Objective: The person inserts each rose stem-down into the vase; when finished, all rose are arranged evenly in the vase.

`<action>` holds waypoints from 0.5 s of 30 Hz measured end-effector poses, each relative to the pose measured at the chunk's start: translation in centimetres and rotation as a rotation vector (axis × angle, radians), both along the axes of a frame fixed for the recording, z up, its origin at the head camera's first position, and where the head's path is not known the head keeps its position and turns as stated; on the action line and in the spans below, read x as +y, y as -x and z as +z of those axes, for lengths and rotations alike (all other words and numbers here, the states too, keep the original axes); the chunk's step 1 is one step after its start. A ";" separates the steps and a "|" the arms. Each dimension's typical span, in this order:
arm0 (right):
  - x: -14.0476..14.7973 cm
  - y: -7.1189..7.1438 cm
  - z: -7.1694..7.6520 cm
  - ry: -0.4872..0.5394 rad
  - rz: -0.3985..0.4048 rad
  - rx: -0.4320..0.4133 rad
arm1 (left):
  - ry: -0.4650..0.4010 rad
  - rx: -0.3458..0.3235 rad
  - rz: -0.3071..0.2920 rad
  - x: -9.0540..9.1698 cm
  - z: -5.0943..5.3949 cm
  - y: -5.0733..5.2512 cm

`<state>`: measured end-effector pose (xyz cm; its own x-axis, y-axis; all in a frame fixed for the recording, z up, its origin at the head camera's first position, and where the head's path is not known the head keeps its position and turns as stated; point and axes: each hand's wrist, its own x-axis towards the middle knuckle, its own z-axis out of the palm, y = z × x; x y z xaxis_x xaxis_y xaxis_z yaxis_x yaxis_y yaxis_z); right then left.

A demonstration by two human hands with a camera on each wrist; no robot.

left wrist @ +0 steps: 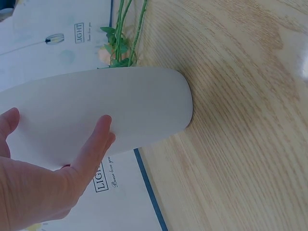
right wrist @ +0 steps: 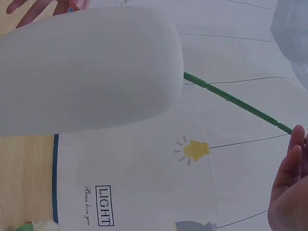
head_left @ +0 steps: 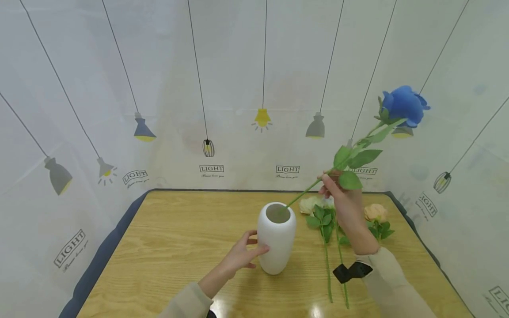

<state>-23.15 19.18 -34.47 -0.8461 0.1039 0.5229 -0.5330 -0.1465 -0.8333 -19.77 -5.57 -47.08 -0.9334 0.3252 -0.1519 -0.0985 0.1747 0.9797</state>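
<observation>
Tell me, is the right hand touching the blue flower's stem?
Touching. The head view shows the fingers of the right hand pinching the green stem of the blue flower.

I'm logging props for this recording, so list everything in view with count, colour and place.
Wood-grain tabletop: 1, yellow-brown, across the lower head view
Edging strip: 1, dark blue, along the tabletop's back and sides
Backdrop printed with lamps and LIGHT lettering: 1 surround, white, behind and beside the tabletop
Tall rounded vase: 1, smooth white, upright on the tabletop
Full rose with leafy green stem: 1, blue, slanting, stem end in the vase's mouth
Leafy flowers: 3 heads visible, cream, whitish and peach, lying right of the vase
Wrist straps: 2, black, at the cuffs, the left mostly cropped
Sleeves: 2, beige, lower head view
Left hand: 1, bare, touching the vase
Right hand: 1, bare, pinching the rose's stem
</observation>
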 end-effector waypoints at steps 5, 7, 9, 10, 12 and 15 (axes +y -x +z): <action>-0.9 -0.7 0.6 -0.266 -0.058 -0.037 | 0.002 -0.006 0.002 -0.1 0.0 0.0; -1.4 -1.0 0.9 -0.359 -0.074 -0.043 | 0.002 -0.007 0.003 -0.1 0.0 0.0; -2.1 -1.3 1.2 -0.438 -0.084 -0.060 | 0.002 -0.005 0.003 -0.1 0.1 -0.1; -2.3 -1.4 1.2 -0.474 -0.080 -0.059 | 0.002 -0.005 0.002 -0.1 0.2 -0.1; -2.7 -1.5 1.1 -0.522 -0.058 -0.059 | 0.002 -0.001 -0.001 -0.1 0.3 -0.2; -3.0 -1.0 0.2 -0.572 -0.011 -0.050 | 0.003 0.000 -0.004 -0.2 0.3 -0.2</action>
